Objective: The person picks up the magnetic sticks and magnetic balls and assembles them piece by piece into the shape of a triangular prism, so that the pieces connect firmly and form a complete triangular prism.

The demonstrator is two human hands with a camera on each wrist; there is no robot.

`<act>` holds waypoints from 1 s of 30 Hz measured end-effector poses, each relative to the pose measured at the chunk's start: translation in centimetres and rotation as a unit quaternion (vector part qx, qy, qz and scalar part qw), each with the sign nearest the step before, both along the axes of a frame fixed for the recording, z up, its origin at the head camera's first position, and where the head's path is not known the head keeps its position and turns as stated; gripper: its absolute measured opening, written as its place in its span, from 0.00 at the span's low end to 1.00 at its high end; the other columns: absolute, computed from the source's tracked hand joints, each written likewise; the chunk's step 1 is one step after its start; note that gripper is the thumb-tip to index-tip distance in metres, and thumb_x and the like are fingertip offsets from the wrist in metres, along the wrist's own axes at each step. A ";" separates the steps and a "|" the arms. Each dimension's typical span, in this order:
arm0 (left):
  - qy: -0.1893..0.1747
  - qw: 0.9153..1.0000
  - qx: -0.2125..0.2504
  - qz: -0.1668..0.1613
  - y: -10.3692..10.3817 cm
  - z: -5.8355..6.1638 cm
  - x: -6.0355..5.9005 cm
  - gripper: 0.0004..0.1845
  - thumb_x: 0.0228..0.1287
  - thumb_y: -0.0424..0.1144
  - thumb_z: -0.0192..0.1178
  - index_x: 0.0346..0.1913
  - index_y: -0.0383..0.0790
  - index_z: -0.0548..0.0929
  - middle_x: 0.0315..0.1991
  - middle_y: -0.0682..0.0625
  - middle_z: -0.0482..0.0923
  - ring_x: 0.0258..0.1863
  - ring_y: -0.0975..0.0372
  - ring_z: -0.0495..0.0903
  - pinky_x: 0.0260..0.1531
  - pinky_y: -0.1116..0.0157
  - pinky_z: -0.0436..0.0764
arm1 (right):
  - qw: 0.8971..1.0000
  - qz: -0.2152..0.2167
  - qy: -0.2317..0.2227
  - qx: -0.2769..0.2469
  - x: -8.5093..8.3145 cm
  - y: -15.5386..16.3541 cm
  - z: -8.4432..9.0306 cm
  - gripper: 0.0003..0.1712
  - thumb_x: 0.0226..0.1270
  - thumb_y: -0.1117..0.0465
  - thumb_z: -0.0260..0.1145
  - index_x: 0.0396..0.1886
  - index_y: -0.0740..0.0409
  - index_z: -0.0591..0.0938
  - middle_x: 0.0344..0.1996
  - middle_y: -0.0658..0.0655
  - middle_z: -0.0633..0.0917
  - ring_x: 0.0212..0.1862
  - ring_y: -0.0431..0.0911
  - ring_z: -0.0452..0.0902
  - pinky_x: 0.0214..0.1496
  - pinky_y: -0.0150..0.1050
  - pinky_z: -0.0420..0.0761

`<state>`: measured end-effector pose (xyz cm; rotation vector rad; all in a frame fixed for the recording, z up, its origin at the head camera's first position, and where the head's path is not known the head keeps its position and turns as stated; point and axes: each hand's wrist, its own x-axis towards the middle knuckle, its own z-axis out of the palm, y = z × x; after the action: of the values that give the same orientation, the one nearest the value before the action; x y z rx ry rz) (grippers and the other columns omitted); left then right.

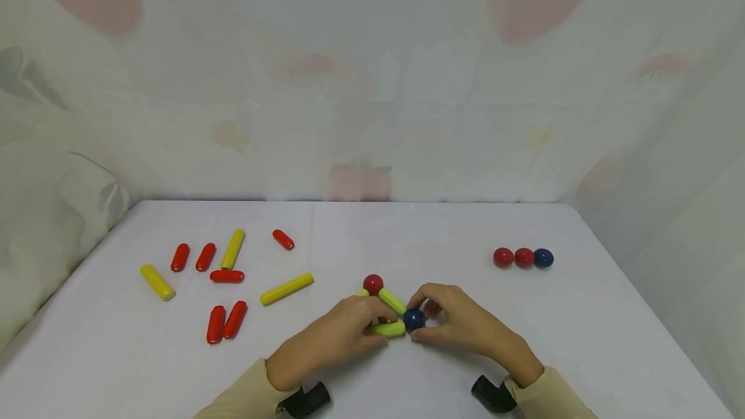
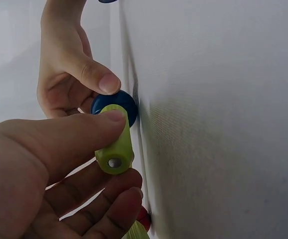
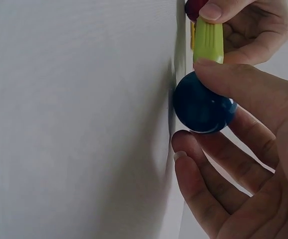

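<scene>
Right hand [image 1: 460, 322] pinching blue ball [image 1: 414, 320], left hand [image 1: 343, 328] gripping half-hidden yellow rod [image 1: 388, 328]

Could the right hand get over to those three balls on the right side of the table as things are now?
Probably yes. Bare table lies between the right hand and the three balls. But the hand holds the blue ball, so it must let go first.
</scene>
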<state>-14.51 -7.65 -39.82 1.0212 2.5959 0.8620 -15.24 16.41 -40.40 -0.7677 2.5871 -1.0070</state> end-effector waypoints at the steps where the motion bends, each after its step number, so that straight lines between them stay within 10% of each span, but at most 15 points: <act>1: 0.001 1.000 0.002 0.000 0.0 0.0 0.0 0.15 0.57 0.33 0.71 0.48 0.40 0.86 0.41 0.55 0.85 0.35 0.73 0.74 0.37 0.76 0.77 | 1.000 0.001 0.002 -0.001 0.0 0.0 0.0 0.19 0.56 0.52 0.77 0.46 0.48 0.81 0.40 0.43 0.83 0.41 0.36 0.77 0.45 0.30 0.80; 22: 0.000 0.999 -0.032 0.039 -2.2 2.2 -0.7 0.19 0.58 0.39 0.72 0.53 0.45 0.83 0.42 0.54 0.80 0.41 0.63 0.75 0.40 0.71 0.79 | 0.999 -0.012 0.017 0.024 -0.1 0.2 0.1 0.18 0.57 0.56 0.76 0.46 0.47 0.80 0.40 0.42 0.82 0.41 0.37 0.77 0.46 0.31 0.81; 30: -0.083 0.990 -0.098 0.058 -3.9 3.3 -0.7 0.20 0.54 0.38 0.74 0.50 0.50 0.82 0.42 0.55 0.78 0.42 0.62 0.75 0.42 0.65 0.81 | 0.999 -0.022 0.011 0.024 -0.3 0.6 0.0 0.18 0.57 0.56 0.76 0.46 0.47 0.80 0.39 0.42 0.82 0.41 0.38 0.77 0.46 0.30 0.81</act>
<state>-15.25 -11.52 -36.55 0.7195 2.5572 0.6684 -15.57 16.98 -40.35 -0.7156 2.6474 -0.9515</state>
